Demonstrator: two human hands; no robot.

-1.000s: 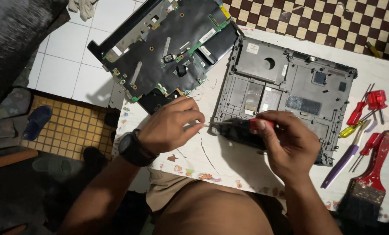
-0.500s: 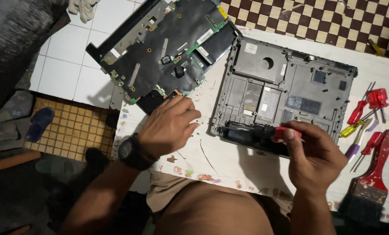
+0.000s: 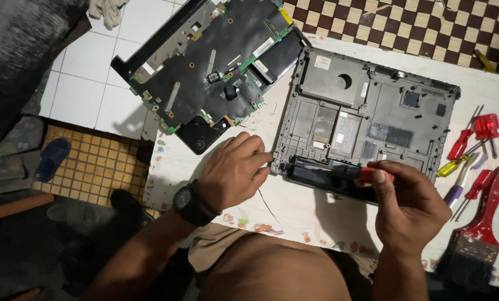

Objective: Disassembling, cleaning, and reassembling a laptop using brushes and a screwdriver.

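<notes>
A grey laptop bottom case (image 3: 372, 111) lies open on a white patterned cloth (image 3: 294, 206). Along its near edge sits a long black part (image 3: 322, 174). My left hand (image 3: 235, 170), with a black wristwatch, rests on the cloth with its fingertips against the left near corner of the case. My right hand (image 3: 411, 203) grips a red-handled screwdriver (image 3: 375, 175) over the black part; its tip is hidden. A laptop top panel with exposed circuit board (image 3: 216, 67) lies upside down at the upper left, half on the white tiles.
Several red, yellow and purple screwdrivers (image 3: 472, 147) lie at the right of the case. A red-handled paintbrush (image 3: 478, 234) lies at the lower right. A checkered floor (image 3: 416, 28) runs along the top. A blue sandal (image 3: 51, 159) sits on yellow tiles at left.
My right hand with the red screwdriver has slid to the right along the black part. My left hand has kept to the case's left corner.
</notes>
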